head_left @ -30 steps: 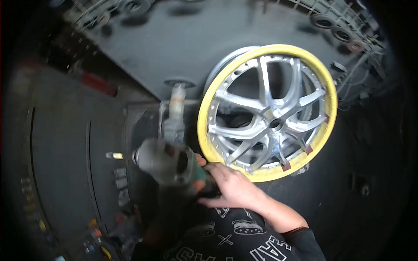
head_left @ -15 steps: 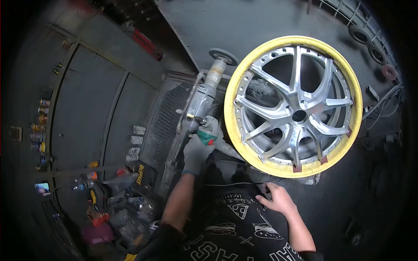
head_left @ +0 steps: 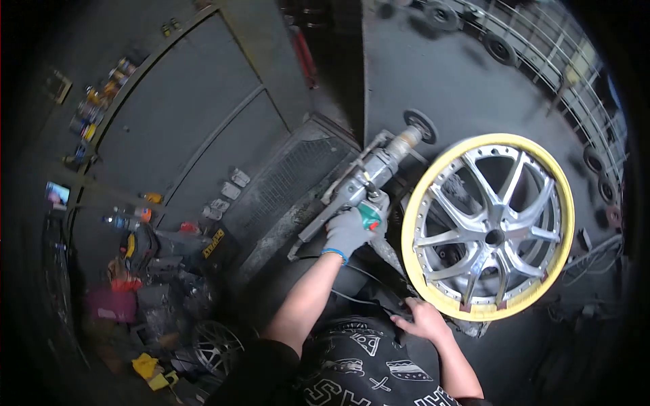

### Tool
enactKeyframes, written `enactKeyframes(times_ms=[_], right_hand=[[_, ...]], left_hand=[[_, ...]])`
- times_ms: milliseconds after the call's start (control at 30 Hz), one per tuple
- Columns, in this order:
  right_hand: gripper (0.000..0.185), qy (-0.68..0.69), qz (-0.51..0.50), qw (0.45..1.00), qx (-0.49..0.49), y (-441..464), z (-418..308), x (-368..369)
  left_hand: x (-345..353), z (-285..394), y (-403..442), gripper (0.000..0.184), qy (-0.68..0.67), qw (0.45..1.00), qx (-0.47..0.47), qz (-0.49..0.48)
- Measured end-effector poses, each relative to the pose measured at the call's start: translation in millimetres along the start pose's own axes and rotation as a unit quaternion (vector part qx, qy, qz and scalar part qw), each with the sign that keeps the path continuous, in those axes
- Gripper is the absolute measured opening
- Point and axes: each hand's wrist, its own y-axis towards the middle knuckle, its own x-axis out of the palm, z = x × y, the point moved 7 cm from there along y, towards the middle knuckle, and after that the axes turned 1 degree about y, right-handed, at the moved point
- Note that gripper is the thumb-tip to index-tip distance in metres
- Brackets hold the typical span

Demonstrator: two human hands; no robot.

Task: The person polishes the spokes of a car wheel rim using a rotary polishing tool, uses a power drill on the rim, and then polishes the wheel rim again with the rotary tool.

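A yellow-rimmed alloy wheel point(head_left: 420, 276) with bare silver spokes sits raised at the right. My left hand point(head_left: 349, 231), in a grey glove, is wrapped round a green-and-grey power tool point(head_left: 370, 215) with a red switch; its bit end points away from me. Just beyond it lies a larger grey machine point(head_left: 369, 177) with a round disc point(head_left: 421, 126) at its far end. Below the wheel's near edge, my bare right hand point(head_left: 423, 320) is closed at my lap, fingers curled where a thin cord point(head_left: 369, 274) runs up to them.
Cans and bottles point(head_left: 112, 84) line the left wall. A tool bag point(head_left: 213, 245), a yellow cloth point(head_left: 152, 372) and another wheel point(head_left: 217, 345) lie among clutter at lower left. Discs point(head_left: 501, 49) hang along a wire rack at upper right.
My view has swung, so the wheel and machine appear lower and further right. My left hand still holds the power tool; my right hand stays by my lap.
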Motion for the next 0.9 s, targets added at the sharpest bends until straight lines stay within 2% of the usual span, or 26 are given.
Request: enactKeyframes(times_ms=[67,133,167,200,233,267,300,333,367,400,467,533,567,600,633,667,700,733,767,800,833,867,900], right_hand=[[0.051,-0.01,0.001,0.999,-0.047,26.1,-7.7,4.8],[0.049,-0.034,0.028,0.995,-0.089,58.2,-19.7,5.8],[0.047,-0.067,0.003,0.996,-0.063,73.7,-30.3,2.2],[0.047,-0.073,-0.016,0.996,-0.044,92.4,-27.5,7.1],[0.045,-0.06,0.072,0.994,-0.059,107.1,-31.1,2.3],[0.045,-0.058,0.055,0.991,-0.103,124.0,-34.2,13.6],[0.043,-0.049,0.149,0.982,-0.107,140.3,-27.9,7.6],[0.047,-0.035,0.243,0.964,-0.098,152.5,-17.4,-2.1],[0.05,0.003,0.233,0.968,-0.094,168.8,-11.4,-3.6],[0.053,0.018,0.243,0.968,-0.06,179.8,-9.2,-2.3],[0.057,0.025,0.231,0.973,0.0,196.6,-2.4,3.2],[0.06,0.017,0.229,0.973,0.013,208.8,10.0,9.8],[0.063,0.019,0.25,0.967,0.035,209.5,14.3,9.2],[0.065,0.023,0.273,0.96,0.058,209.6,19.2,9.5],[0.068,0.02,0.286,0.955,0.071,210.7,27.8,12.0],[0.07,0.019,0.299,0.95,0.086,211.1,37.9,15.4],[0.073,0.022,0.292,0.948,0.122,211.5,44.5,18.6],[0.073,0.042,0.278,0.95,0.138,207.2,34.8,21.3],[0.074,-0.004,0.318,0.941,0.116,209.1,45.6,26.0],[0.076,0.021,0.31,0.938,0.154,207.4,41.3,29.5],[0.078,-0.027,0.357,0.925,0.131,209.8,54.7,33.6],[0.079,0.029,0.37,0.916,0.153,210.0,57.0,37.5],[0.07,-0.015,0.352,0.912,0.209,214.8,80.7,33.8]], left_hand=[[6.9,-4.7,-3.4,0.075,0.017,1.0,-0.007,0.016],[19.0,-9.6,-6.1,0.068,0.004,0.999,0.018,0.049],[-3.6,-5.6,-26.7,0.06,-0.026,0.999,0.004,0.038],[17.2,-16.0,-17.5,0.054,-0.088,0.996,0.023,0.02],[-2.5,-12.9,-37.1,0.051,-0.098,0.99,0.071,0.069],[5.9,-24.2,-34.5,0.054,-0.086,0.993,0.023,0.078],[15.4,-26.4,-33.9,0.062,-0.037,0.996,0.019,0.081],[28.1,-27.3,-27.8,0.072,-0.033,0.998,0.022,0.056],[24.1,-28.5,-31.8,0.072,-0.003,0.999,0.022,0.027],[34.1,-32.3,-27.7,0.072,0.009,0.998,0.035,0.045],[14.1,-43.1,-52.4,0.07,-0.062,0.994,0.074,0.05],[-1.9,-70.0,-76.0,0.07,-0.149,0.984,0.084,0.051],[-12.3,-90.2,-94.3,0.067,-0.19,0.978,0.06,0.065],[-7.6,-115.9,-106.0,0.067,-0.21,0.97,0.057,0.109],[-32.8,-146.0,-129.5,0.065,-0.292,0.946,0.091,0.106],[-52.3,-184.4,-147.4,0.063,-0.314,0.944,0.048,0.095],[-47.4,-234.6,-150.2,0.062,-0.344,0.92,0.031,0.187],[-58.8,-292.3,-167.4,0.06,-0.367,0.888,-0.017,0.274],[-85.8,-349.7,-187.2,0.059,-0.331,0.886,-0.067,0.319],[-96.2,-417.2,-199.2,0.056,-0.387,0.858,-0.172,0.292],[-77.5,-501.2,-194.4,0.05,-0.378,0.815,-0.184,0.399],[-105.4,-560.5,-215.9,0.044,-0.413,0.782,-0.246,0.397],[-141.0,-612.3,-234.2,0.04,-0.404,0.773,-0.264,0.412]])
